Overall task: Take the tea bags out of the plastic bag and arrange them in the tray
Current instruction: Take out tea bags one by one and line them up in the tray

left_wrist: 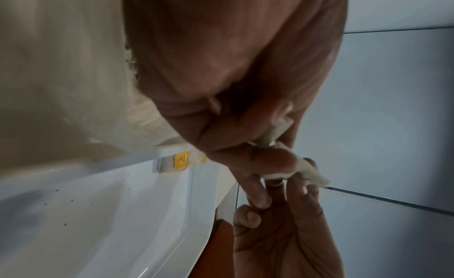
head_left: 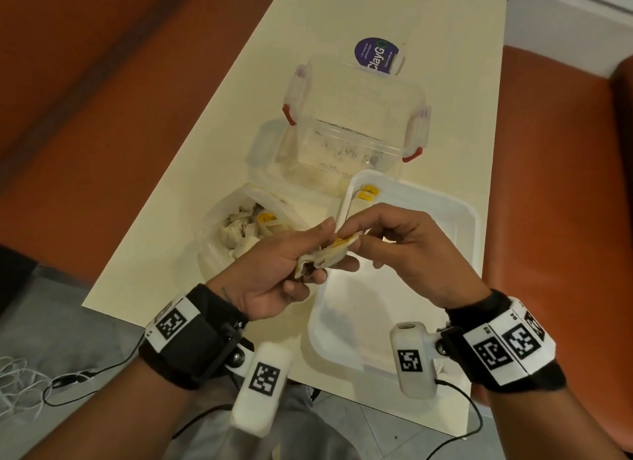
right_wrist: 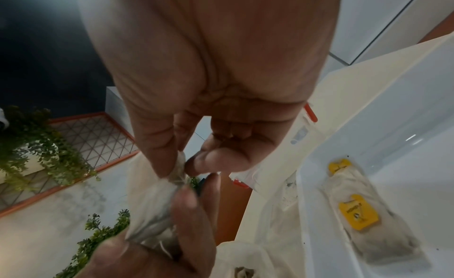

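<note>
A pale tea bag [head_left: 327,254] with a yellow tag is held above the near left rim of the white tray [head_left: 445,219]. My left hand [head_left: 298,250] grips its lower end, and my right hand [head_left: 363,240] pinches its upper end between thumb and forefinger. In the right wrist view the right hand [right_wrist: 181,169] pinches the tea bag [right_wrist: 152,210]. Two tea bags [head_left: 366,193] with yellow tags lie in the tray's far left corner, tea bags [right_wrist: 363,220] close up. The plastic bag [head_left: 239,230] sits open left of the tray with several tea bags inside.
A clear lidded plastic box [head_left: 346,141] with red clips stands behind the tray. A round purple-labelled pack [head_left: 376,57] lies farther back. The cream table [head_left: 205,171] is narrow, with orange seating on both sides. Cables trail off the near edge.
</note>
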Demonstrator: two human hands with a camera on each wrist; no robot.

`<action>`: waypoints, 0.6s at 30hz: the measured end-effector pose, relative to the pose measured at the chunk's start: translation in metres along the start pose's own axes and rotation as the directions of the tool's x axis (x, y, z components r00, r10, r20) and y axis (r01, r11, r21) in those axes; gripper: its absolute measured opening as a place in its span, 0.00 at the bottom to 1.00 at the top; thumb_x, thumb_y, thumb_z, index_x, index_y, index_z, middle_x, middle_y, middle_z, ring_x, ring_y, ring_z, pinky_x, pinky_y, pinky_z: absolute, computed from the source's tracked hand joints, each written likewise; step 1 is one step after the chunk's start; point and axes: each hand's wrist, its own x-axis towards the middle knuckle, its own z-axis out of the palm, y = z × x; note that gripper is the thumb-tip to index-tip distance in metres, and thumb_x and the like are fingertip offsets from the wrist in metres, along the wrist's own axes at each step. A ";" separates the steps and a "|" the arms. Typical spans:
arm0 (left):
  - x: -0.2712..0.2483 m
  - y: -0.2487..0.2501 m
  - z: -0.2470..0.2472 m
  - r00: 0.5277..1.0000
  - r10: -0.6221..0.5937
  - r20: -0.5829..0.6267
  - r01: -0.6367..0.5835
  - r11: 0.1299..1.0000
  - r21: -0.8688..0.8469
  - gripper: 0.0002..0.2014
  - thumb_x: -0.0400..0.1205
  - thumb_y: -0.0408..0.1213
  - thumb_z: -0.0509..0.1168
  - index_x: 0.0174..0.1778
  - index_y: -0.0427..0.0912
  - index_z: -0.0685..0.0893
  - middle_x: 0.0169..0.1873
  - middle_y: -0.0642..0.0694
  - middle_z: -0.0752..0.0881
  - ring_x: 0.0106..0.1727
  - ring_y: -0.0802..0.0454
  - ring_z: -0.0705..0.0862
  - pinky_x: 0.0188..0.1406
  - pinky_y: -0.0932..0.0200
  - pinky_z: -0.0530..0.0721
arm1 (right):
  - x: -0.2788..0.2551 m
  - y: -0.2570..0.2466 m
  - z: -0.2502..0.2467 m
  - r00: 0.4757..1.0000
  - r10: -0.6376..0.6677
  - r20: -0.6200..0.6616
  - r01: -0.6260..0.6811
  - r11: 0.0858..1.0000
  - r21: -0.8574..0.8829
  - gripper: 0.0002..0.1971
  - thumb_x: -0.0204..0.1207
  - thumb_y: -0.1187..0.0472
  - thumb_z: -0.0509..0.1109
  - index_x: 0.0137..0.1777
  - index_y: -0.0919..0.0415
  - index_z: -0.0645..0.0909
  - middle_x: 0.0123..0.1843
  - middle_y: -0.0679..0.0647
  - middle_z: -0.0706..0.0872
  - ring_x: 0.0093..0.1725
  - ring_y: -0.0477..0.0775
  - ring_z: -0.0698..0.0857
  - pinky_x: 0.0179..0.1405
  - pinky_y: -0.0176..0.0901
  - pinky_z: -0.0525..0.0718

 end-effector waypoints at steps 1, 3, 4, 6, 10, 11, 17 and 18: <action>-0.001 -0.001 0.000 1.000 0.013 0.020 -0.014 1.000 0.016 0.21 0.74 0.55 0.69 0.55 0.45 0.91 0.42 0.44 0.90 0.25 0.61 0.75 0.11 0.75 0.61 | -0.001 0.000 -0.001 1.000 0.001 0.003 -0.001 1.000 -0.001 0.08 0.79 0.66 0.74 0.49 0.51 0.90 0.48 0.51 0.91 0.40 0.59 0.79 0.37 0.45 0.81; -0.001 -0.002 0.001 0.998 0.040 0.042 -0.041 0.999 0.020 0.13 0.72 0.50 0.71 0.44 0.47 0.93 0.39 0.47 0.88 0.26 0.61 0.75 0.11 0.74 0.60 | -0.002 0.000 -0.003 1.000 -0.005 0.007 0.005 1.000 0.012 0.07 0.79 0.63 0.74 0.50 0.51 0.89 0.48 0.52 0.90 0.40 0.60 0.80 0.37 0.46 0.82; -0.001 -0.002 0.001 0.998 0.052 0.037 -0.053 0.998 0.017 0.11 0.72 0.48 0.72 0.44 0.47 0.93 0.38 0.48 0.87 0.26 0.61 0.75 0.11 0.73 0.60 | -0.002 0.000 -0.004 1.000 0.006 0.002 -0.006 0.999 0.032 0.08 0.78 0.63 0.73 0.52 0.50 0.88 0.48 0.53 0.88 0.38 0.57 0.81 0.37 0.45 0.83; -0.001 -0.003 0.002 0.997 0.079 -0.002 -0.079 0.997 0.013 0.11 0.72 0.46 0.73 0.46 0.45 0.90 0.37 0.50 0.85 0.27 0.61 0.77 0.11 0.73 0.61 | -0.002 0.000 -0.004 0.997 0.068 -0.020 -0.065 0.992 0.110 0.12 0.80 0.67 0.72 0.58 0.52 0.86 0.49 0.57 0.85 0.37 0.51 0.83 0.37 0.44 0.85; 0.002 -0.003 0.008 0.984 0.159 -0.076 -0.155 0.986 0.058 0.10 0.72 0.46 0.74 0.45 0.48 0.86 0.36 0.54 0.86 0.29 0.60 0.82 0.14 0.70 0.62 | -0.005 -0.001 -0.006 0.974 0.225 -0.037 -0.210 0.947 0.244 0.07 0.82 0.61 0.70 0.58 0.59 0.86 0.46 0.57 0.88 0.39 0.52 0.88 0.40 0.45 0.88; 0.002 -0.003 0.010 0.980 0.177 -0.093 -0.171 0.983 0.072 0.11 0.71 0.46 0.74 0.45 0.48 0.85 0.36 0.54 0.86 0.30 0.60 0.82 0.15 0.70 0.63 | -0.005 0.000 -0.006 0.970 0.238 -0.036 -0.222 0.942 0.252 0.09 0.80 0.56 0.72 0.55 0.60 0.87 0.46 0.58 0.89 0.40 0.53 0.89 0.40 0.45 0.88; 0.001 -0.002 0.015 0.970 0.232 -0.074 -0.216 0.960 0.176 0.13 0.70 0.43 0.75 0.50 0.50 0.86 0.40 0.53 0.89 0.36 0.58 0.87 0.21 0.67 0.70 | -0.003 -0.001 -0.005 0.984 0.110 -0.143 -0.102 0.993 0.067 0.03 0.78 0.61 0.76 0.44 0.57 0.85 0.41 0.58 0.89 0.43 0.51 0.87 0.42 0.46 0.86; 0.000 -0.002 0.014 0.970 0.234 -0.070 -0.216 0.956 0.197 0.15 0.70 0.43 0.76 0.52 0.50 0.87 0.44 0.50 0.90 0.37 0.57 0.88 0.21 0.67 0.70 | -0.002 -0.001 -0.006 0.982 0.092 -0.162 -0.079 0.993 0.088 0.04 0.77 0.61 0.76 0.43 0.55 0.84 0.42 0.59 0.89 0.43 0.53 0.86 0.42 0.47 0.86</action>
